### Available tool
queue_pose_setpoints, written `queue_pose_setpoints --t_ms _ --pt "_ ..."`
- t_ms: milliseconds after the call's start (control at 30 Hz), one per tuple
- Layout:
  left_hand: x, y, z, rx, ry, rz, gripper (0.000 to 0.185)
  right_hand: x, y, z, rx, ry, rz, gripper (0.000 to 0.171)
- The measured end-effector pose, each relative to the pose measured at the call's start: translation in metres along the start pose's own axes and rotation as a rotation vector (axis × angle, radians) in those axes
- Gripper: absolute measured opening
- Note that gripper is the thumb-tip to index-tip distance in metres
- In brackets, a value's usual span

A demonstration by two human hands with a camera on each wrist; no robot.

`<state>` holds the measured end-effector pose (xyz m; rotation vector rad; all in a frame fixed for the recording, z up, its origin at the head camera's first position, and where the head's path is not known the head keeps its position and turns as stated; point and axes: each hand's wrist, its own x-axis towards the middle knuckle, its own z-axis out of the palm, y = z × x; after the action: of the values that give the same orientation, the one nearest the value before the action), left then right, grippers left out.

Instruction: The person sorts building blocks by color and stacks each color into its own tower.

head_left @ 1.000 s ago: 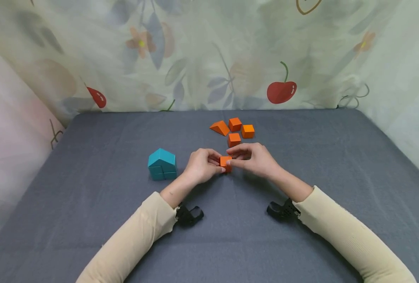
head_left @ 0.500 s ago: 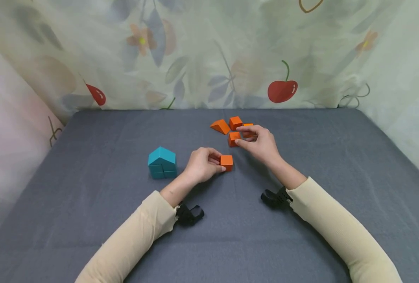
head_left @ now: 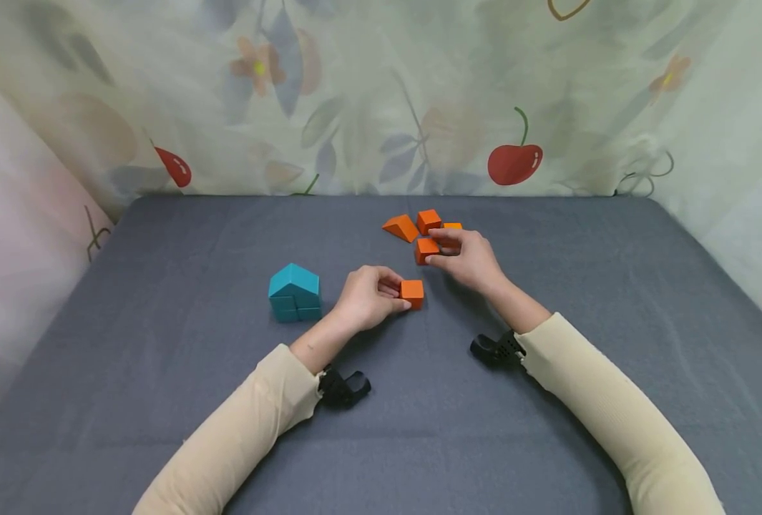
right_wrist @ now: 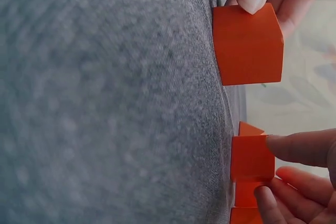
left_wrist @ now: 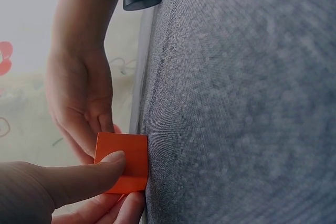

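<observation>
An orange cube [head_left: 411, 294] rests on the dark grey cloth. My left hand [head_left: 370, 297] pinches it, the thumb on its near face in the left wrist view and the fingers behind. Farther back, my right hand [head_left: 467, 259] holds a second orange cube [right_wrist: 252, 158] at its right side, thumb in front and fingers partly hidden behind. Just beyond that cube are an orange triangular block [head_left: 401, 227], another orange cube [head_left: 428, 221] and a lighter orange cube [head_left: 452, 227], which the right hand partly covers.
Left of the hands stands a small house shape of teal blocks [head_left: 295, 293], a peaked piece atop smaller ones. A patterned curtain [head_left: 355, 107] hangs behind the cloth-covered table [head_left: 419, 443]. Black camera mounts [head_left: 344, 388] sit on both wrists.
My right hand has left the cube in the left hand and moved back to the near cube of the orange group. The left hand keeps its grip in place.
</observation>
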<state>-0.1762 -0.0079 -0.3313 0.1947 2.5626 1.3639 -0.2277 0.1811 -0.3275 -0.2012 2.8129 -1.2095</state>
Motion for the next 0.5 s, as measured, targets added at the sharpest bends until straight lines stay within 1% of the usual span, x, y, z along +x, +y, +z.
queue_pose_setpoints --t_ms 300,500 --pt "-0.0005 -0.0003 -0.0001 0.002 0.004 0.012 0.03 0.0012 -0.0004 0.0004 0.001 0.006 0.031 0.046" --pt "0.0 -0.0009 0.0004 -0.005 0.006 0.003 0.031 0.0011 0.0003 0.0009 -0.002 -0.001 0.035 0.043"
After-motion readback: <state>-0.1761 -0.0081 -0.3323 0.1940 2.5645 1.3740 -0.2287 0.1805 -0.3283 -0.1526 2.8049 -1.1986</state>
